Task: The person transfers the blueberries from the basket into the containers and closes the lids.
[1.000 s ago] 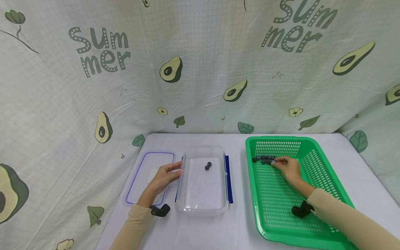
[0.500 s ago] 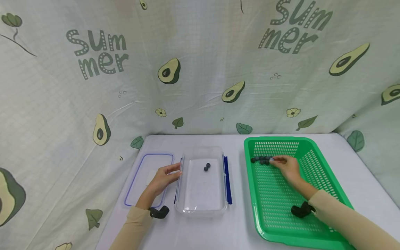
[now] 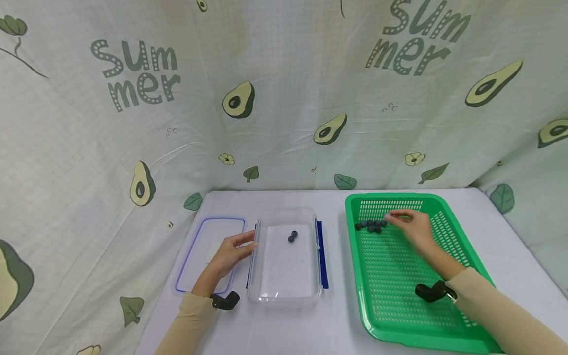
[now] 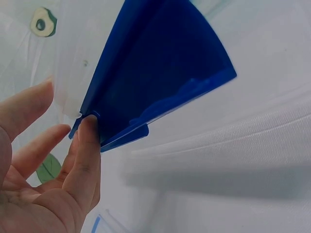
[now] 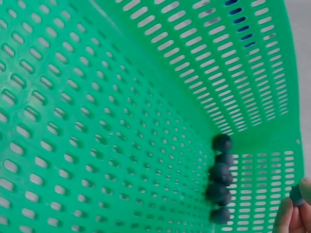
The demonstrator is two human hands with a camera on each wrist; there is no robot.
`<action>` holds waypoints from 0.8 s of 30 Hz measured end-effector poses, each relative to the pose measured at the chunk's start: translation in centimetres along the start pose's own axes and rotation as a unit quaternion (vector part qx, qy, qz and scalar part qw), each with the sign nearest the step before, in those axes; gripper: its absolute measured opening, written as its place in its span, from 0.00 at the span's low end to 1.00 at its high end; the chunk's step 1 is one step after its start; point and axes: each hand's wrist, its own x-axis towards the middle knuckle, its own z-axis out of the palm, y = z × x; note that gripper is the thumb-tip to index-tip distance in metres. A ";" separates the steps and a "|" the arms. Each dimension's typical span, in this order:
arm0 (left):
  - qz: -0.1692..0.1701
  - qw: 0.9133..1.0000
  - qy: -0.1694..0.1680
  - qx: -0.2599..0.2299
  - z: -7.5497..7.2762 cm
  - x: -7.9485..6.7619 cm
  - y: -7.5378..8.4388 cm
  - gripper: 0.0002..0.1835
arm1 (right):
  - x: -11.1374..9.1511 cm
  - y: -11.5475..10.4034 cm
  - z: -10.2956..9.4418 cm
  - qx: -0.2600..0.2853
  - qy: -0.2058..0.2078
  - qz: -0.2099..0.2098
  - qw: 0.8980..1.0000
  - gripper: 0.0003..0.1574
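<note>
Left hand [image 3: 232,251]: extended forward at the left wall of the clear container [image 3: 284,271]; fingers released, tips resting against the left blue flap [image 4: 160,63], no grip applied. Right hand [image 3: 413,228]: extended over the far part of the green basket [image 3: 390,281], forearm across the right rim; fingers grasping one held blueberry [image 5: 297,195] by a thumb-and-fingertip pinch, raised apart from the other berries.

Green basket: placed on the right of the tabletop [image 3: 337,325]; along the far wall, toward the left corner, a tight cluster of basket blueberries [image 5: 219,172]. Clear container: uncovered, at centre; toward the far end of the floor, a touching pair of blueberries [image 3: 291,238]. Right blue flap [image 3: 323,256]: folded out along the right side. Clear lid [image 3: 206,241] with blue edging: flat at left, partly behind the left hand.

Count: basket, one; container, one; lid, one; flaps, two; blueberries, seven in basket, two in container, one in right-hand fingers.
</note>
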 end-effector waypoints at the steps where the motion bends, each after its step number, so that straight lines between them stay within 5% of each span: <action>1: 0.001 1.000 0.000 0.000 0.0 0.0 -0.1 0.31 | 0.0 -0.2 -0.1 0.000 -0.001 0.001 1.000 0.26; 24: 0.003 1.000 0.001 0.001 -0.2 0.1 -0.1 0.30 | -0.1 -5.6 -0.2 0.004 -0.064 -0.012 0.998 0.31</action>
